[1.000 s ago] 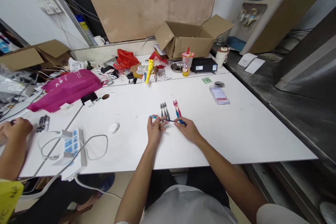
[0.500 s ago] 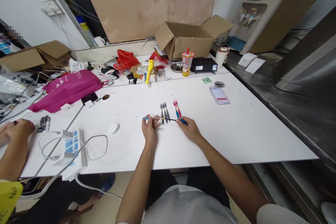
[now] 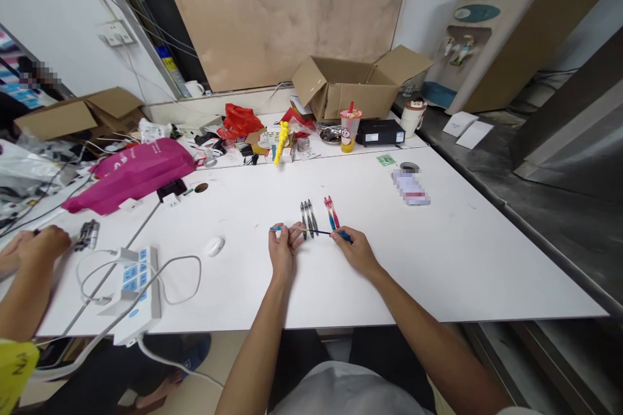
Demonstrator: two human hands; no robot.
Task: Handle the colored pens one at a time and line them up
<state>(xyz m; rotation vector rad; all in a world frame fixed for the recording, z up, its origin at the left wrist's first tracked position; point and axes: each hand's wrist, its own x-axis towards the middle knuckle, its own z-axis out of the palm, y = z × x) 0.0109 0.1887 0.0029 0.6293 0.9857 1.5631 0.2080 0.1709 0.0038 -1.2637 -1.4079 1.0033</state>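
Observation:
My left hand [image 3: 282,251] pinches the clear upper barrel of a ballpoint pen, whose light blue end [image 3: 276,228] sticks out to the left. My right hand [image 3: 359,251] is closed on the pen's blue grip part [image 3: 344,235]. Between the two hands runs the thin dark refill [image 3: 321,232], held level just above the table. Behind it lie several dark grey pens [image 3: 308,218], side by side. To their right are two pens with pink upper parts [image 3: 331,207]; one has a blue grip.
A white earbud case [image 3: 215,246] and a power strip [image 3: 152,298] with cables sit on my left. Farther left are a co-worker's hands [image 3: 43,246] beside dark pens [image 3: 87,235]. A cup [image 3: 348,133], black box [image 3: 380,132] and carton [image 3: 341,100] stand at the back.
The camera has tilted up a little, so the table sits lower in view. My hands keep the same hold on the pen parts, with little visible movement.

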